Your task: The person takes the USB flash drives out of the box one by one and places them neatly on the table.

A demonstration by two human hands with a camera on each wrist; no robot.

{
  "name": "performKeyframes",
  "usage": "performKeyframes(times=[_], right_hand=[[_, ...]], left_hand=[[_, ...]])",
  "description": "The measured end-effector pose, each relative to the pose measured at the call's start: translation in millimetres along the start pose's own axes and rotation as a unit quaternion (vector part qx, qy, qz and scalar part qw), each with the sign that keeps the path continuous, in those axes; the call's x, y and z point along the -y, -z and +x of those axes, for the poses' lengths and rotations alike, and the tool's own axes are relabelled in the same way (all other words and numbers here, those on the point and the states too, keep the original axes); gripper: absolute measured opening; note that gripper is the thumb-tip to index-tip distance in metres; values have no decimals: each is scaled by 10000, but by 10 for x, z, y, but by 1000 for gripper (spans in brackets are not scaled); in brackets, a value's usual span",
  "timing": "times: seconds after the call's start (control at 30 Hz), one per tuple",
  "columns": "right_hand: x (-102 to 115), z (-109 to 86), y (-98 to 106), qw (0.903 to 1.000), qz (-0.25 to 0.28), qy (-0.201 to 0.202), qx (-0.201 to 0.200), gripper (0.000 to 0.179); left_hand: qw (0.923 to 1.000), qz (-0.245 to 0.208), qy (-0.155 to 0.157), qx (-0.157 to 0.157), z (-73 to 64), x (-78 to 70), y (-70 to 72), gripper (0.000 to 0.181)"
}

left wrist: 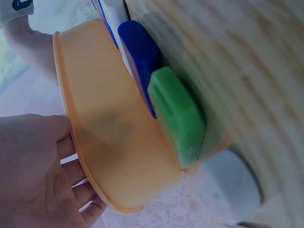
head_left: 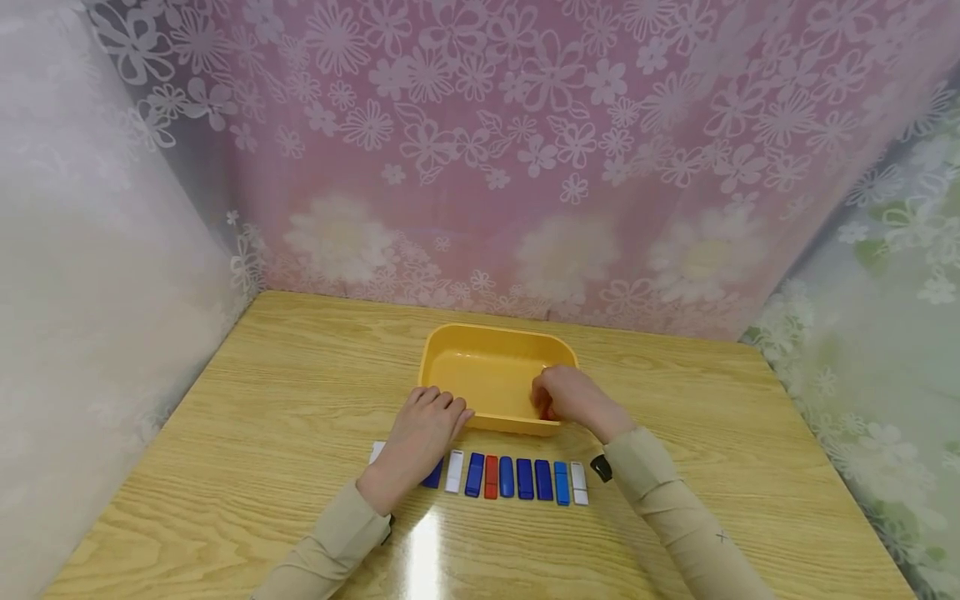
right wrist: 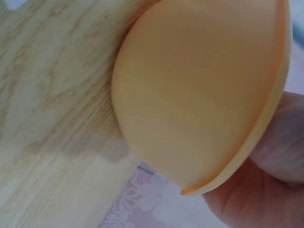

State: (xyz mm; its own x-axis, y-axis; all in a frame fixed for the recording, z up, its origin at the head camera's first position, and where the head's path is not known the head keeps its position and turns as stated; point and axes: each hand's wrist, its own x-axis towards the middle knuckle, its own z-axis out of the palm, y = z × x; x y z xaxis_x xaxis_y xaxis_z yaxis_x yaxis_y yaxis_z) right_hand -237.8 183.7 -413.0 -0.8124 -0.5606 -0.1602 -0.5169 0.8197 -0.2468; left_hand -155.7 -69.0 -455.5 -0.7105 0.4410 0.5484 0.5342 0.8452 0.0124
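My left hand (head_left: 420, 429) rests over the front left rim of a yellow plastic basin (head_left: 480, 422), its fingers draped past the edge. In the left wrist view, the thumb touches that rim and the fingertips are hidden behind the wall. Inside the basin's right end is my right hand (head_left: 567, 394), fingers bent downward; whether they hold anything is hidden. The right wrist view shows part of that hand behind the basin wall (right wrist: 199, 95). In front of the basin lies a row of USB sticks, among them a red one (head_left: 491, 477) and a green one (left wrist: 176, 116).
The row also has blue sticks (head_left: 525, 479) and white ones (head_left: 454, 472), side by side on the wooden table (head_left: 675, 400). My left forearm crosses the row's left end. A pink flowered curtain (head_left: 480, 167) hangs behind the table.
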Motion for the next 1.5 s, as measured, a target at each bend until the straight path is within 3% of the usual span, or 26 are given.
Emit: performKeyframes(times=[0.37, 0.77, 1.0, 1.17, 1.5], right_hand=[[-78, 72, -119, 9975, -381, 184, -564, 7], [-47, 81, -120, 9991, -103, 34, -420, 14], [-47, 74, -156, 9964, 377, -91, -754, 8], [-37, 32, -160, 9846, 1242, -283, -1198, 11], [28, -159, -86, 9501, 2151, -364, -2230, 18]], left_hand=[[10000, -7, 28, 25, 4, 0, 8, 25], [10000, 18, -14, -94, 3, 4, -6, 26], [10000, 3, 11, -20, 0, -3, -5, 26], [10000, -8, 41, 59, 3, -4, -9, 25], [10000, 0, 36, -9, -2, -1, -24, 25]])
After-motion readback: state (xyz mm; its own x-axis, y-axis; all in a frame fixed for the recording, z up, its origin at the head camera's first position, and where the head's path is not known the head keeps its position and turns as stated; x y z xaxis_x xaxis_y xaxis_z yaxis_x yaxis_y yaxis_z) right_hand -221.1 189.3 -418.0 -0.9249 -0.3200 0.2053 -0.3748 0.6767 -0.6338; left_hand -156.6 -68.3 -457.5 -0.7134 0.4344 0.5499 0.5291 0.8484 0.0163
